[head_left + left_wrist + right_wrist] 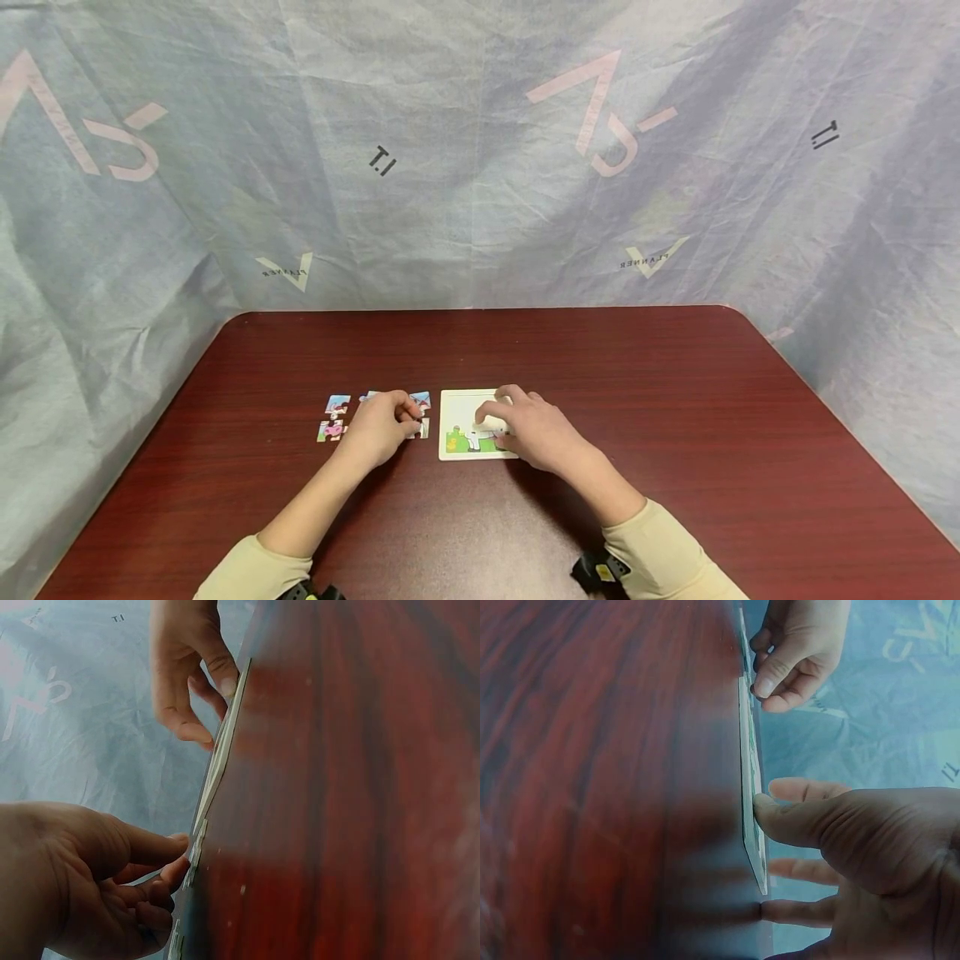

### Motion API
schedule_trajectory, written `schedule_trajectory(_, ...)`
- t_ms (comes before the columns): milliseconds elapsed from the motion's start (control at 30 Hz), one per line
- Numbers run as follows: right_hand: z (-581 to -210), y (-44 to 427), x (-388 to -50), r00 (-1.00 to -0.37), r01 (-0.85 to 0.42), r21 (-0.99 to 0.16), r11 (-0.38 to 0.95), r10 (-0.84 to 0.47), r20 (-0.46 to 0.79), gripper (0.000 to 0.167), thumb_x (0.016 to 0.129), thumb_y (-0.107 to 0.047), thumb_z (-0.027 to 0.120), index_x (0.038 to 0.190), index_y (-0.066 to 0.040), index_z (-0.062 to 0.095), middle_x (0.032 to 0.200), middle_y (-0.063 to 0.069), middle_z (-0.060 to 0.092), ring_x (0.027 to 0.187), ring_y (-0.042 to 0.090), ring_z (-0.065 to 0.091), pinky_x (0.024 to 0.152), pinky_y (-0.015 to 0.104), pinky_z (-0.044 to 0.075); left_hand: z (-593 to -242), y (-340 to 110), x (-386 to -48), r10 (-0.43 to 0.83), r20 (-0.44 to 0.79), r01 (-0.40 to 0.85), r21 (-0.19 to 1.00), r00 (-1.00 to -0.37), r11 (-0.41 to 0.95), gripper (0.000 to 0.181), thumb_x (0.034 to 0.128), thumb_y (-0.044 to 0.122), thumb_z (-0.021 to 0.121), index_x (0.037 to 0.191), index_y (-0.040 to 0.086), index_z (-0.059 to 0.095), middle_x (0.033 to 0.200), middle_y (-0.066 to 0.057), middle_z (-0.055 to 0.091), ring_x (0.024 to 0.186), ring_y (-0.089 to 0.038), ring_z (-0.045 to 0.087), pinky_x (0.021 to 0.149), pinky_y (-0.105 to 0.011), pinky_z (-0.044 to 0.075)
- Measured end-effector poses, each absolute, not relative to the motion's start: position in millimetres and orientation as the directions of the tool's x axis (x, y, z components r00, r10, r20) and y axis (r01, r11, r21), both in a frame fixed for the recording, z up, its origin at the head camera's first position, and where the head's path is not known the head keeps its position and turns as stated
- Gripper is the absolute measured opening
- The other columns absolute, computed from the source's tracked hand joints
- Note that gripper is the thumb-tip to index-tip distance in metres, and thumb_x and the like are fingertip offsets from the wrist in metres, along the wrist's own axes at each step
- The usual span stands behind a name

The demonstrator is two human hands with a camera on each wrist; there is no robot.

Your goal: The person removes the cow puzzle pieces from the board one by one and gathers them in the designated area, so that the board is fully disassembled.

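Observation:
My left hand (378, 427) is over the loose puzzle pieces left of the board, its thumb and index finger pinching at a piece (424, 428) near the board's left edge. In the left wrist view the fingertips of that hand (97, 881) meet thin pieces (196, 851) lying flat. The pale framed board (452, 402) shows a partly assembled picture, green and white along its bottom. My right hand (542, 432) lies over the board's right side with fingers spread. In the right wrist view, the thumb of this hand (877, 847) rests on the board's edge (746, 772).
Several other picture pieces, among them a blue one (338, 403) and a pink one (331, 430), lie to the left of the left hand. The dark red table (637, 367) extends around everything, and a grey printed cloth (450, 208) hangs behind its far edge.

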State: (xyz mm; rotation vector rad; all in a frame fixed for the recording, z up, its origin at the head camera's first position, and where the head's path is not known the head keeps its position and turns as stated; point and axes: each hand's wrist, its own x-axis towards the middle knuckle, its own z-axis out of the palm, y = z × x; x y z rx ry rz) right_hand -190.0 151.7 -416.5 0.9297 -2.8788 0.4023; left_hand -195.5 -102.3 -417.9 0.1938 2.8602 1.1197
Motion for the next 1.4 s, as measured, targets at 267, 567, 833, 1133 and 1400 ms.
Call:
schedule_trajectory(267,-416,152,-189,-0.804,-0.594,-0.229,0.771,-0.571,0.165,0.021,0.088,-0.015,0.081,0.1,-0.027,0.07,0.13,0.012,0.057,0.088,0.03,0.058,0.067,0.042,0.051,-418,-92,-191,0.176,0.017,0.139,0.689,-0.984,0.711,0.012,0.0868,0.003,0.077,0.086,0.01,0.067,0.074,0.002,0.059,0.069,-0.013,0.053,0.068,-0.032,0.044)
schedule_trajectory(567,-415,151,-190,-0.814,-0.579,-0.26,0.773,-0.567,0.129,0.019,0.089,-0.015,0.079,0.102,-0.026,0.071,0.13,0.012,0.058,0.094,0.032,0.059,0.069,0.045,0.052,-420,-78,-189,0.232,0.006,0.168,0.707,-0.973,0.687,0.014,0.0846,0.003,0.079,0.085,0.01,0.067,0.074,0.004,0.057,0.067,-0.012,0.05,0.067,-0.032,0.043)
schedule_trajectory(833,-415,151,-190,-0.817,-0.574,-0.258,0.777,-0.563,0.123,0.019,0.089,-0.015,0.079,0.102,-0.027,0.071,0.13,0.011,0.058,0.093,0.031,0.058,0.067,0.043,0.051,-419,-67,-187,0.244,-0.019,0.156,0.718,-0.97,0.678,0.02,0.0808,0.004,0.083,0.094,0.008,0.068,0.075,0.002,0.053,0.066,-0.013,0.048,0.065,-0.031,0.042)
schedule_trajectory(1133,-416,152,-190,-0.817,-0.576,-0.248,0.779,-0.558,0.143,0.021,0.087,-0.016,0.081,0.1,-0.028,0.07,0.128,0.01,0.059,0.091,0.031,0.058,0.064,0.046,0.051,-420,-60,-189,0.264,-0.044,0.161,0.695,-0.963,0.701,0.023,0.079,0.006,0.085,0.097,0.008,0.071,0.076,0.002,0.053,0.065,-0.012,0.048,0.062,-0.029,0.042)
schedule_trajectory(1400,-417,152,-191,-0.82,-0.572,-0.249,0.782,-0.555,0.139,0.021,0.087,-0.016,0.081,0.1,-0.028,0.07,0.128,0.01,0.059,0.092,0.032,0.058,0.064,0.047,0.051,-417,-57,-188,0.269,-0.047,0.171,0.665,-0.962,0.727,0.028,0.0789,0.006,0.085,0.102,0.006,0.069,0.077,0.001,0.051,0.066,-0.012,0.047,0.062,-0.029,0.041)
